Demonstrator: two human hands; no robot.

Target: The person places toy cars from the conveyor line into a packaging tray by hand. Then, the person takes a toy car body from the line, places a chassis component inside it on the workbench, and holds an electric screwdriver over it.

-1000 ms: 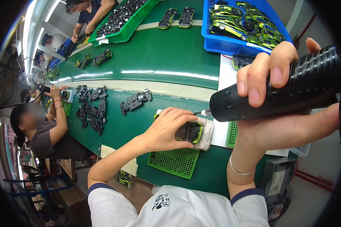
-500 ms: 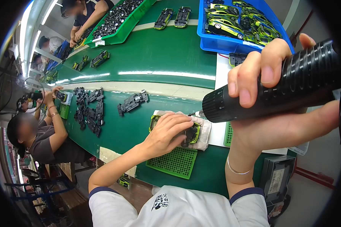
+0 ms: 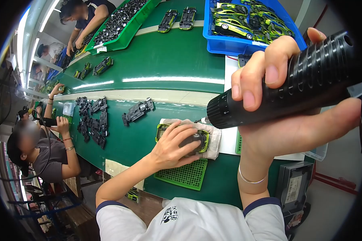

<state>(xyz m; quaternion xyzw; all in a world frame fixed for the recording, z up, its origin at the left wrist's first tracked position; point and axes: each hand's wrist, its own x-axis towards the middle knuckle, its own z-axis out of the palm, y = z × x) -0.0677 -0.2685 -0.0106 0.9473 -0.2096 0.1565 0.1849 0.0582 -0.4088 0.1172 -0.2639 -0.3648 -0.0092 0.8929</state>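
My right hand (image 3: 265, 76) is wrapped round a black electric screwdriver (image 3: 245, 108), which points left. Its thin bit ends near the car's far edge; whether it touches cannot be made out. My left hand (image 3: 175, 146) lies over a green and black toy car (image 3: 205, 141), fingers curved across its middle and holding it down. Much of the car is hidden under the fingers. Beneath it is a pale folded cloth (image 3: 215, 144). A green perforated mat (image 3: 183, 174) lies just in front of the cloth.
Several black car chassis (image 3: 93, 120) are heaped on the left, with a single chassis (image 3: 137, 111) closer. A blue bin (image 3: 229, 47) holds toy cars; a green bin (image 3: 124, 38) holds wheels. Co-workers sit at left, one with a raised arm (image 3: 50, 106). A grey case (image 3: 295, 188) stands at right.
My left hand's fingers have shifted and spread on the car, and a black part no longer sticks out below them. The near co-worker's hands have moved apart. The view has shifted slightly.
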